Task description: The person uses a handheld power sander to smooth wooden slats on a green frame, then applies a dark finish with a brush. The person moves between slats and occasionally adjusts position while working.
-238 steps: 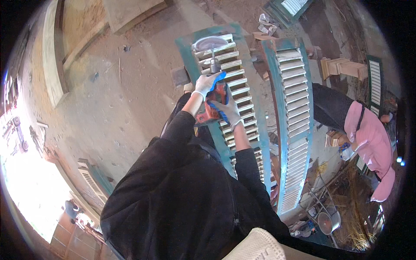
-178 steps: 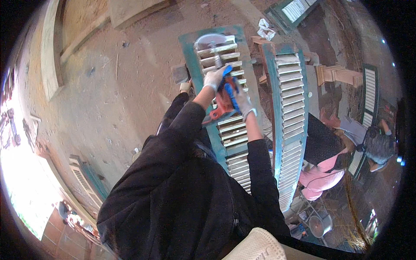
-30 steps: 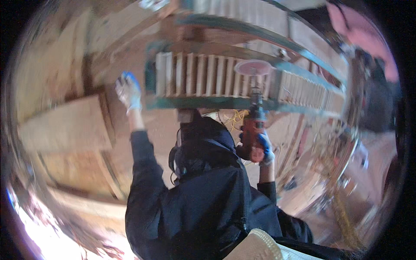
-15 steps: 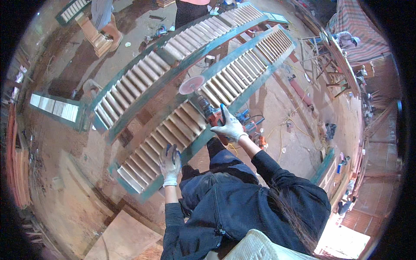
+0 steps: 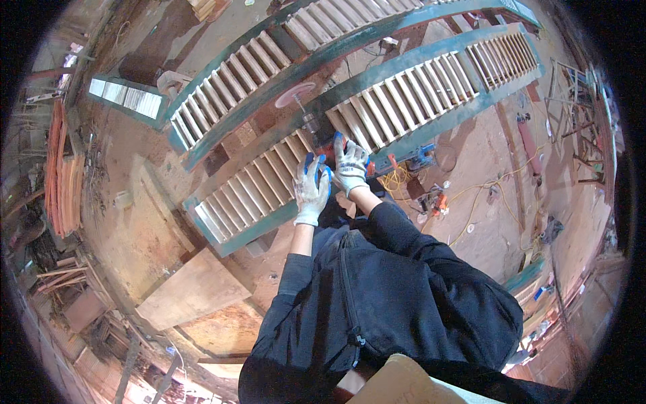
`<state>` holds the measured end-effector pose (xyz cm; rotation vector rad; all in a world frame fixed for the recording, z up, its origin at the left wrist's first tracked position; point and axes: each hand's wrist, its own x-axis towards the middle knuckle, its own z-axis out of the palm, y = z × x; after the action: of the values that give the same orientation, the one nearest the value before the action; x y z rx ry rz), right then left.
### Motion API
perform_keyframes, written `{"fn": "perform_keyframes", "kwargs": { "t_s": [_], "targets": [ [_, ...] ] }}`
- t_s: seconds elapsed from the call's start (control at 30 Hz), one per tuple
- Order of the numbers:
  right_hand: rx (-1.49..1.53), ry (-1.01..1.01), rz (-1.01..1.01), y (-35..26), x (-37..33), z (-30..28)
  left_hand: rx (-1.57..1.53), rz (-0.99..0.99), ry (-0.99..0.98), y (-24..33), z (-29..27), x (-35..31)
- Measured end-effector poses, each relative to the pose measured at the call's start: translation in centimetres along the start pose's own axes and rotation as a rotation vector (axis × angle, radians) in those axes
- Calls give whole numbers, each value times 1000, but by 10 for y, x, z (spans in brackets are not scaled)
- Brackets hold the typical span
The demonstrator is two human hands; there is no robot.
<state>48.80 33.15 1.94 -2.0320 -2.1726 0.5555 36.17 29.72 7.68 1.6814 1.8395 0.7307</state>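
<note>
A power drill with a round pinkish sanding disc on its shaft points away from me over a louvred shutter. My right hand, in a white glove with blue fingertips, is wrapped round the drill's body, which it partly hides. Close beside it, my left hand wears a matching glove and has its fingers stretched forward and slightly apart. Those fingers are over the shutter's near edge by the drill; whether they touch the tool I cannot tell. The shutter has pale wooden slats in a green frame.
A second long louvred shutter lies beyond the first, with a smaller piece at its left end. To the right, an orange tool and yellow cords lie on the floor. Wooden boards lie at lower left.
My left hand has moved from the shutter's left part to beside the right hand and the drill. The view has shifted, and the person at the far left is out of sight.
</note>
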Motion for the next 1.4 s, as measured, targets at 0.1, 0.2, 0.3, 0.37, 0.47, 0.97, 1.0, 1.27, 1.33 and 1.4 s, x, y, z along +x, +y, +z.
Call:
{"fn": "perform_keyframes", "kwargs": {
  "t_s": [0.1, 0.2, 0.3, 0.37, 0.47, 0.97, 1.0, 1.27, 1.33, 1.4],
  "targets": [
    [64, 14, 5, -2, 3, -1, -26, -101, -88, -6, 5, 10],
    [58, 68, 36, 6, 3, -2, -47, -162, -154, -20, 24, 28],
    [150, -11, 112, 21, -26, -33, 98, -207, -193, -28, 35, 36],
    [157, 30, 55, 74, -71, -41, 4, -60, -56, -13, 43, 34],
    [162, -20, 374, 137, -142, -72, 87, 306, 48, 1, 55, 35],
    [896, -18, 1548, 369, -419, 54, 637, 313, -150, 60, 168, 34],
    [1051, 166, 1599, 385, -425, 50, 659, 269, -158, 76, 178, 31],
    [1679, 758, 1621, 449, -380, -33, 304, 339, -152, 223, 275, 78],
    [1660, 731, 1681, 475, -361, -41, 173, 419, -252, 281, 333, 94],
    [1643, 724, 1640, 514, -332, -57, 23, 396, -429, 335, 393, 113]
  ]
}}
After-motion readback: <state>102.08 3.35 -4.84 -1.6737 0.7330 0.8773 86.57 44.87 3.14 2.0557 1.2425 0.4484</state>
